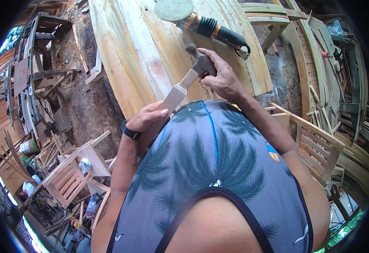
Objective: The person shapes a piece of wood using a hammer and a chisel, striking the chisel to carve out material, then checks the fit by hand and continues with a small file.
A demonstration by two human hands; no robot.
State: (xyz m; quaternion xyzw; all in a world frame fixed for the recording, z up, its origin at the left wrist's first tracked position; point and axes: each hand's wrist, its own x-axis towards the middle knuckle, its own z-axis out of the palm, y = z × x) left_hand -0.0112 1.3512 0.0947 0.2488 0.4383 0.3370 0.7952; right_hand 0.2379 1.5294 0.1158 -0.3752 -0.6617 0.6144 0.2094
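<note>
Wood stick (174, 98) and dark tool (204, 64), middle of the frame
Left hand (144, 118) is closed around the stick, right hand (225, 80) is curled on the tool by the stick's narrow end, can't tell if they touch. Plank counter (144, 55) up top, power sander (228, 37) on it.

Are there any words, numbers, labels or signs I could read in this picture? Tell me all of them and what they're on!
None can be read.
Sleeveless top: palm trees and other pictures, no readable words.
Wooden piece in the left hand: no writing visible.
Dark tool head in the right hand: no readable mark.
Power tool: any label is too small to read.
Red-and-white item: too small and blurred.
</note>
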